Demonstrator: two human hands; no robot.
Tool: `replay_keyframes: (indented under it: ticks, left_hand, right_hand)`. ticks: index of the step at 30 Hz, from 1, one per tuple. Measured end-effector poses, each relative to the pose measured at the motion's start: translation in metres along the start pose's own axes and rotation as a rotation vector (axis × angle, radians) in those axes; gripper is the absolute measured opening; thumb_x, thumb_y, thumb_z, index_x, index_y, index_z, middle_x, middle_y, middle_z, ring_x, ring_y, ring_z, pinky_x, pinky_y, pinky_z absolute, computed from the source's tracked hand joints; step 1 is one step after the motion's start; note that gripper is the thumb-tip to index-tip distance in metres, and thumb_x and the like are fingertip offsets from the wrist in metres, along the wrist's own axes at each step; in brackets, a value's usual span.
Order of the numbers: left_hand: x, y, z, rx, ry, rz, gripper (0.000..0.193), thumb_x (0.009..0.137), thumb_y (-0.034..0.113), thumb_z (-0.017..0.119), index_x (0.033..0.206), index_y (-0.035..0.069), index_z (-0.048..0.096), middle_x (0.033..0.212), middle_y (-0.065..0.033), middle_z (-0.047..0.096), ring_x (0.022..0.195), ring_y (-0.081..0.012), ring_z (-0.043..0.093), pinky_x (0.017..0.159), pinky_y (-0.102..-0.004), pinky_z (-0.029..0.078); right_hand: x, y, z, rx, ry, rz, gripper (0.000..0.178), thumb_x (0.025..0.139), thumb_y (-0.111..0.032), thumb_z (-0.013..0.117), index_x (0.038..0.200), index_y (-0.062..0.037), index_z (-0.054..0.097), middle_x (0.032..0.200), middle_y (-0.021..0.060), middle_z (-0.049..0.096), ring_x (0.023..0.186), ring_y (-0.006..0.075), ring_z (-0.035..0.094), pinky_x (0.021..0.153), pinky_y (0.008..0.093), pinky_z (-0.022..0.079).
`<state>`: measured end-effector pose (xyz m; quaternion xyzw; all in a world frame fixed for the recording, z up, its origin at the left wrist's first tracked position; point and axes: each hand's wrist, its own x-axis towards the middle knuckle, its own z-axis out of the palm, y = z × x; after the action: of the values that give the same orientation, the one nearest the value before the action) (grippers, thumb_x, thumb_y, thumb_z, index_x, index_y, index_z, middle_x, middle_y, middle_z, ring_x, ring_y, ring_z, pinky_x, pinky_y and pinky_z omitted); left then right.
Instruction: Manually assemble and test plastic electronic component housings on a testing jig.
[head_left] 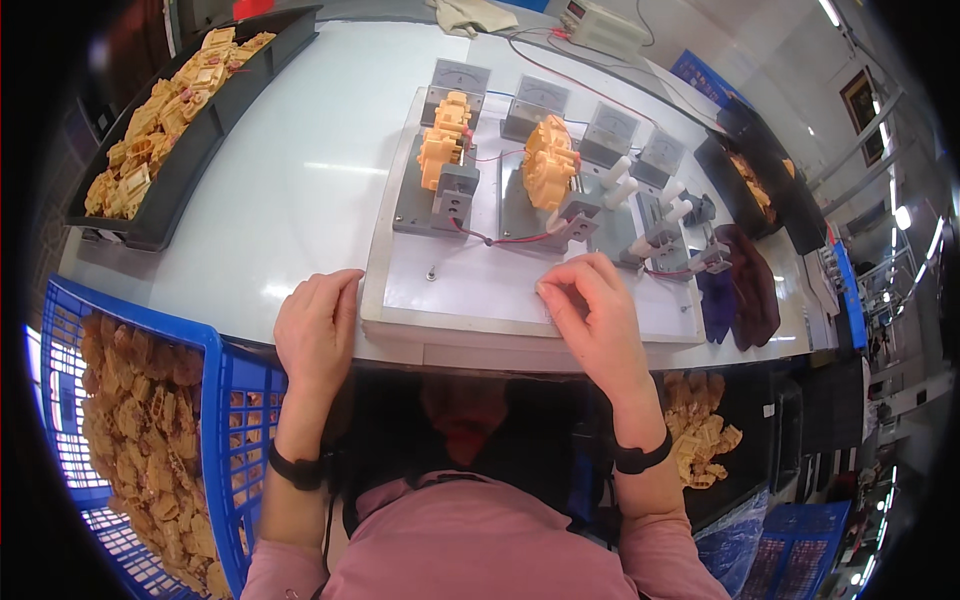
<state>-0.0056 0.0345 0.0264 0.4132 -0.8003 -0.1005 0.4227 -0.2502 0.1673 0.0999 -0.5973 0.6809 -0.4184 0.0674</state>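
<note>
The white board (470, 285) sits with its front edge close to the near edge of the table (270, 190). To its left, a broad stretch of tabletop runs across to a long black bin (188, 185) heaped with yellow parts. The left hand (317, 325) is at the board's left edge, fingers drawn together; I cannot tell whether they pinch anything. The right hand (595, 315) is over the board's front strip, fingers curled towards the thumb, and whether something is between them cannot be told.

Beyond the hands, one yellow plastic part (440, 150) stands on the left grey stand and a rounder yellow part (549, 165) on the next. Four meters (462, 78) line up behind them. White pegs (618, 190) and a red wire (525, 240) crowd the space ahead of the right hand; a screw (431, 272) sticks up between the hands. A dark cloth (752, 290) lies off the board's right edge, and a blue basket (212, 420) flanks the left forearm.
</note>
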Motion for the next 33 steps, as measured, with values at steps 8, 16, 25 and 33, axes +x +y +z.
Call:
replay_keyframes:
  ticks: [8,16,25,33]
  left_hand:
    - [0.003,0.001,0.002,-0.015,0.010,0.016,0.010,0.093,0.017,0.061,0.097,0.011,0.068,0.080,-0.0076,0.063,0.076,-0.0281,0.060,0.067,-0.0377,0.046]
    - [0.005,0.001,-0.010,-0.374,-0.008,-0.168,0.013,0.095,0.015,0.060,0.102,0.008,0.068,0.083,-0.0059,0.062,0.078,-0.0192,0.057,0.068,-0.0311,0.044]
    - [0.040,0.063,-0.020,-0.419,-0.246,0.034,0.016,0.087,0.009,0.066,0.102,0.006,0.069,0.090,-0.0070,0.061,0.082,-0.0207,0.055,0.073,-0.0305,0.044]
    - [0.038,0.045,-0.006,-0.365,-0.216,0.019,0.008,0.087,0.006,0.065,0.090,-0.001,0.062,0.085,-0.0094,0.057,0.082,-0.0217,0.055,0.078,-0.0307,0.044]
  right_hand:
    - [0.001,-0.002,-0.003,-0.035,0.024,-0.002,0.009,0.087,-0.007,0.068,0.092,0.0004,0.065,0.090,0.0105,0.058,0.079,0.0248,0.061,0.068,0.0327,0.053]
    - [-0.002,-0.002,-0.006,-0.015,0.038,-0.005,0.008,0.086,-0.006,0.069,0.091,-0.0002,0.066,0.088,0.0099,0.059,0.078,0.0244,0.062,0.069,0.0324,0.052]
    - [-0.002,0.001,-0.003,0.020,0.066,-0.026,0.007,0.084,-0.008,0.070,0.088,-0.0030,0.067,0.086,0.0086,0.059,0.075,0.0244,0.060,0.068,0.0342,0.049]
    - [0.002,0.015,0.008,0.011,0.118,-0.164,0.012,0.083,-0.016,0.069,0.086,-0.0055,0.064,0.087,0.0112,0.057,0.084,0.0311,0.060,0.075,0.0411,0.048]
